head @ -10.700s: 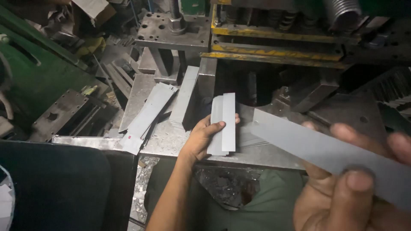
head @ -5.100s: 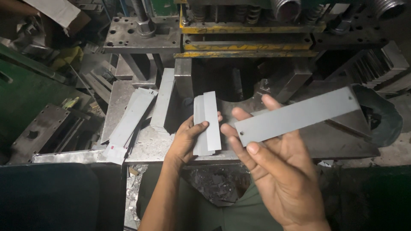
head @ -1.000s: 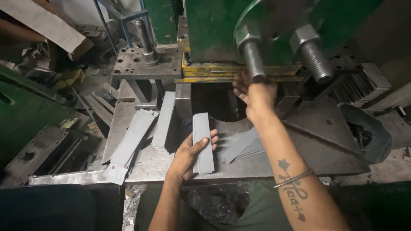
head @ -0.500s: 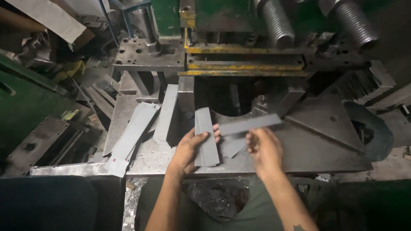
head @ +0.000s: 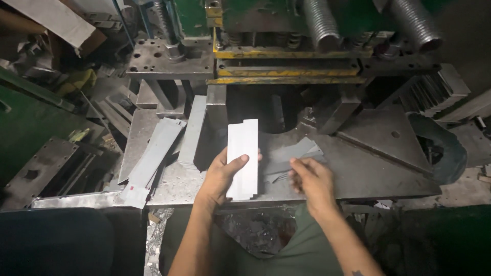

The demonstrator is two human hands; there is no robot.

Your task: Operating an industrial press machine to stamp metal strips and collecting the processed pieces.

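Note:
My left hand (head: 221, 175) grips a small stack of flat grey metal strips (head: 243, 156), held upright against the press table (head: 368, 174), thumb across the face. My right hand (head: 313, 180) hovers just right of the stack, fingers loosely curled, holding nothing. It is close to a pile of cut grey strips (head: 294, 156) lying flat on the table. Behind both hands is the dark opening of the press die (head: 276, 110), under yellow-edged plates (head: 286, 69).
Long grey metal sheets (head: 153, 153) lean at the left of the table. Threaded press columns (head: 319, 23) rise at the top. A dark curved guard (head: 442, 148) sits at the right. Scrap metal and a green machine body (head: 25, 128) crowd the left.
My right hand went from the press opening back toward me with a strip, laid it on the pile, and now is empty. The left hand kept holding the stack.

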